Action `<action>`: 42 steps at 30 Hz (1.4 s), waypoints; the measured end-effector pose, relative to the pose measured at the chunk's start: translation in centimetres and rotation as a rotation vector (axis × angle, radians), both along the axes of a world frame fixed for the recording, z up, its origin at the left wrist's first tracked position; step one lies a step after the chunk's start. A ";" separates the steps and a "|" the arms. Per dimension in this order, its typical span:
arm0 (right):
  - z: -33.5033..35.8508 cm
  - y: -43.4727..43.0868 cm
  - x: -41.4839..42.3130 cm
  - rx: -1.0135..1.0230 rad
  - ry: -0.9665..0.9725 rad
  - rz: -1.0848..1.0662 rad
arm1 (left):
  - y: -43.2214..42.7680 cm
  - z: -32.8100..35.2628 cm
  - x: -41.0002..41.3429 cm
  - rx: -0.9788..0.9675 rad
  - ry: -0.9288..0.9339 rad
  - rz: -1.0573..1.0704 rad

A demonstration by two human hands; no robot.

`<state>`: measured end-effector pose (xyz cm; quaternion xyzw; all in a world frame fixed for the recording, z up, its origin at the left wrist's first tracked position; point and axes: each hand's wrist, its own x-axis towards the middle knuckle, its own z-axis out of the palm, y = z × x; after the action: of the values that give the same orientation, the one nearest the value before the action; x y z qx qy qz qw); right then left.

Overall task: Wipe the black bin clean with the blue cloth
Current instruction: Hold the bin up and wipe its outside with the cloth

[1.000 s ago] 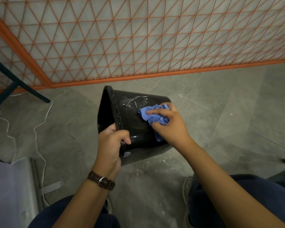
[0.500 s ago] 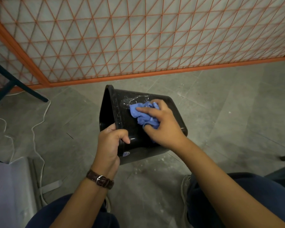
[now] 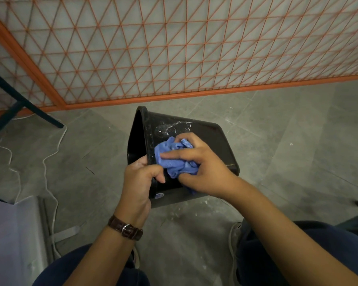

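Above the grey floor (image 3: 277, 141), the black bin (image 3: 213, 139) lies tipped on its side, left hand (image 3: 141, 178) clamped on its rim, right hand (image 3: 203, 168) pressing the bunched blue cloth (image 3: 174, 159) against its outer wall.

We seem to be in a bare, utilitarian indoor space, perhaps a workshop or a fenced-off work area; which exactly, we cannot tell. Beyond our fingers (image 3: 170, 155) stands an orange mesh partition (image 3: 174, 48) of criss-crossed wire in an orange frame, with pale panels behind it. Under our fingers lies a grey tiled floor (image 3: 298, 131), flecked with white specks near them. To the left of the fingers a white cable (image 3: 47, 162) trails loose over the tiles, and farther left a dark metal leg (image 3: 25, 104) of some furniture slants down. Nearer to us than the fingers, at lower left, sits a grey metal unit (image 3: 12, 234).
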<state>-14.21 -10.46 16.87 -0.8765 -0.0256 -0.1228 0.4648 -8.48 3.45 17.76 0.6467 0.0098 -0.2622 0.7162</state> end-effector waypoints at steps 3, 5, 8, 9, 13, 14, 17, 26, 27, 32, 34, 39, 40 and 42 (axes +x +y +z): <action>0.5 -1.1 0.1 0.127 0.034 -0.073 | -0.1 0.0 0.0 -0.013 0.027 -0.013; 0.2 -1.2 0.3 0.047 0.008 -0.174 | -0.4 0.0 -0.1 -0.016 0.034 -0.023; -0.4 0.0 0.2 -0.112 -0.025 -0.115 | -0.3 0.0 -0.1 -0.006 0.014 -0.023; -0.4 0.3 0.0 -0.113 -0.040 -0.062 | -0.1 0.0 -0.1 -0.002 0.005 -0.022; 0.6 -0.8 -0.1 0.026 -0.020 0.065 | 0.4 0.1 0.3 -0.019 -0.006 -0.027; 0.7 -1.3 0.0 0.065 -0.009 0.051 | 0.4 0.1 0.3 -0.024 0.003 -0.029; 0.6 -2.0 0.1 0.051 0.014 -0.132 | 0.1 0.3 0.1 -0.020 0.010 -0.052; 0.8 0.3 -0.5 -0.256 0.063 -0.098 | 0.1 0.5 -0.7 0.023 -0.042 -0.081; 0.9 0.1 -0.5 -0.254 0.044 -0.063 | 0.1 0.4 -0.6 0.019 -0.028 -0.064; 1.6 -0.6 -0.6 -0.166 0.006 0.069 | 0.3 0.3 -0.1 -0.020 -0.020 -0.057; 2.1 -1.3 -0.7 -0.093 0.056 0.097 | 0.4 0.3 0.1 -0.028 -0.002 -0.033; 2.0 -4.3 -1.2 -0.022 0.125 -0.104 | 0.7 0.3 0.7 -0.058 0.008 -0.041; 1.8 -4.8 -1.2 -0.048 0.131 -0.210 | 0.9 0.4 0.6 -0.060 -0.007 -0.061; 1.3 -5.6 -1.1 -0.148 0.148 -0.432 | 1.0 0.7 0.5 -0.057 -0.051 -0.111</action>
<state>-15.35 -16.06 18.14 -0.9000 0.1877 -0.1524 0.3627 -7.97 4.44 18.44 0.6323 -0.0518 -0.2848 0.7186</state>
